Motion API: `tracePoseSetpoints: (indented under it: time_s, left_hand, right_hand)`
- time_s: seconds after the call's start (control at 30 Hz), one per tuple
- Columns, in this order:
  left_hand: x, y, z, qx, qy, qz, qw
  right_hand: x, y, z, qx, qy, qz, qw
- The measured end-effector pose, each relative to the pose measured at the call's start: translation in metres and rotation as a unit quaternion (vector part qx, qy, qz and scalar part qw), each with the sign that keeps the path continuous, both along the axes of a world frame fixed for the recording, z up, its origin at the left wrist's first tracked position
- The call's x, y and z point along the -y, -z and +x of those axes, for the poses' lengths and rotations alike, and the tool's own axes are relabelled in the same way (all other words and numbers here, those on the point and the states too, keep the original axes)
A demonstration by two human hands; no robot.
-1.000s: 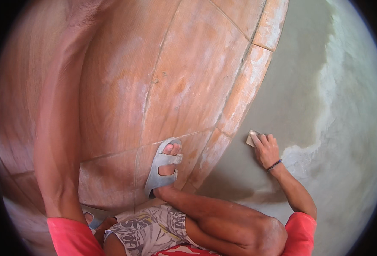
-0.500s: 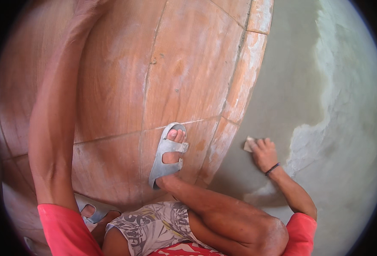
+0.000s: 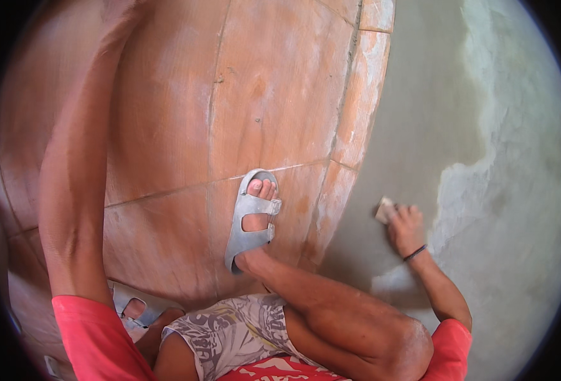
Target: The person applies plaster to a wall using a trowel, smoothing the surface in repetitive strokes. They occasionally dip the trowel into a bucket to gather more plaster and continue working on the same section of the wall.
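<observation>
My left arm reaches along the left side over orange tiles (image 3: 172, 114); my left hand (image 3: 118, 14) is at the top edge, its fingers out of sight. On the right, my right hand (image 3: 406, 225), slightly blurred, grips a small beige block (image 3: 384, 209), perhaps a sponge, against the smooth grey cement-like surface (image 3: 420, 108). A paler, rough-edged patch (image 3: 496, 209) of that surface lies to the right of the hand. A narrow whitish-stained tile strip (image 3: 355, 108) runs between the large tiles and the grey surface.
My sandalled foot (image 3: 252, 216) rests on the tiles left of my right hand, with the bent knee (image 3: 401, 349) below that hand. A second sandal (image 3: 128, 305) shows beside my left arm at lower left. My patterned shorts (image 3: 223, 324) fill the bottom middle.
The view has shifted, so the tile seams sit higher and further left. My right hand has shifted slightly over the grey surface with the block still in it; my left arm stays stretched upward.
</observation>
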State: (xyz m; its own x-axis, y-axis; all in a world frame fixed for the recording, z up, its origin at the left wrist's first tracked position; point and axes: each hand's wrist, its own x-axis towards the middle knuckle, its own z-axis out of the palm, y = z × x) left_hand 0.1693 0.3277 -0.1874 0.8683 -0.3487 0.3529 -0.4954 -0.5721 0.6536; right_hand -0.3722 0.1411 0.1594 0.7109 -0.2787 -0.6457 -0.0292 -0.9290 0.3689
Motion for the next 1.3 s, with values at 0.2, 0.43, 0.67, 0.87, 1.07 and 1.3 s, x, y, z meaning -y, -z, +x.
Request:
tracePoseSetpoints:
  time_s: [0.2, 0.43, 0.67, 0.87, 1.07, 1.3]
  left_hand:
    - [0.016, -0.005, -0.004, 0.001, 0.015, -0.010, 1.000]
    - [0.008, -0.001, -0.006, 0.009, 0.023, 0.017, 1.000]
    - [0.031, -0.009, -0.014, 0.013, 0.035, 0.002, 0.999]
    - [0.023, 0.000, 0.001, 0.022, 0.038, 0.024, 0.999]
    - [0.015, -0.018, -0.007, 0.042, 0.031, 0.023, 0.998]
    - [0.004, -0.010, -0.003, 0.067, 0.026, 0.019, 0.997]
  right_hand:
    - [0.000, 0.058, -0.008, 0.044, -0.012, -0.060, 0.997]
    - [-0.026, -0.018, -0.033, -0.010, 0.010, 0.002, 1.000]
    - [-0.016, 0.074, -0.041, 0.029, -0.005, -0.059, 0.998]
    - [-0.043, -0.005, -0.075, -0.051, 0.015, 0.040, 0.998]
    - [0.028, 0.010, 0.054, 0.206, -0.011, -0.152, 0.967]
    - [-0.046, 0.013, -0.063, 0.002, 0.019, 0.007, 1.000]
